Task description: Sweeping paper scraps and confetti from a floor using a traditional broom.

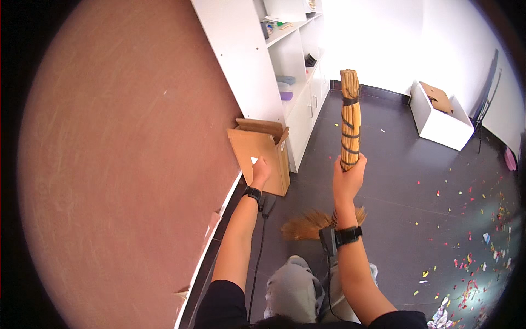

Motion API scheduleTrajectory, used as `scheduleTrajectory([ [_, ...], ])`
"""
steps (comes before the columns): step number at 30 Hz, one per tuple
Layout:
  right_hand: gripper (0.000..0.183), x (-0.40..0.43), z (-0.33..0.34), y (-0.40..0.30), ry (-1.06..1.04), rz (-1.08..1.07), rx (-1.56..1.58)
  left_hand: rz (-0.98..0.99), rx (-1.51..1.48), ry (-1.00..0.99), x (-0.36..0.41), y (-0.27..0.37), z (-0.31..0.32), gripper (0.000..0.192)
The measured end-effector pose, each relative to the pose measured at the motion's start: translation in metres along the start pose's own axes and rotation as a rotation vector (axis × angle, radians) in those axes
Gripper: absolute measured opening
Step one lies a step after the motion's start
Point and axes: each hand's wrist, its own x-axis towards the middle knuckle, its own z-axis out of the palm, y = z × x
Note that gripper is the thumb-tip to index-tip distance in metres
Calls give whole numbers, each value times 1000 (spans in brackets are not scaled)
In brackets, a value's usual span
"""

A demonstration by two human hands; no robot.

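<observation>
My right hand is closed around the wrapped stick handle of a straw broom, whose handle top points away from me. Below my right wrist the broom's brown bristles fan out near the dark tiled floor, partly hidden by the forearm. My left hand is in front of a cardboard box that leans by the end of a white cabinet. A small white piece shows beside its fingers; whether the hand holds it or touches the box is unclear. Both wrists wear black straps with cabled devices.
Colourful paper scraps litter the floor at right. A white cabinet with shelves stands ahead, and a reddish-brown wall runs along the left. A white box holding cardboard sits by the far wall, near a black stand.
</observation>
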Motion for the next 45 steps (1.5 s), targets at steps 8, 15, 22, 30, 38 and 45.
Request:
scheduleTrajectory([
  [8, 43, 12, -5, 9, -6, 42, -17, 248, 601, 23, 77, 27, -5, 75],
  [15, 44, 17, -4, 15, -23, 34, -18, 395, 844, -159, 52, 9, 8, 84],
  [22, 45, 16, -6, 14, -31, 1, 2, 584, 836, -113, 22, -26, -24, 43],
  [30, 43, 15, -8, 8, -23, 2, 2, 901, 1137, -75, -13, -66, -35, 13],
  [38, 43, 16, -10, 9, -40, 12, 38, 792, 1103, -214, -100, -57, -29, 12],
  [45, 43, 16, -10, 9, -36, 17, 27, 611, 1041, -397, -166, -83, -47, 13],
])
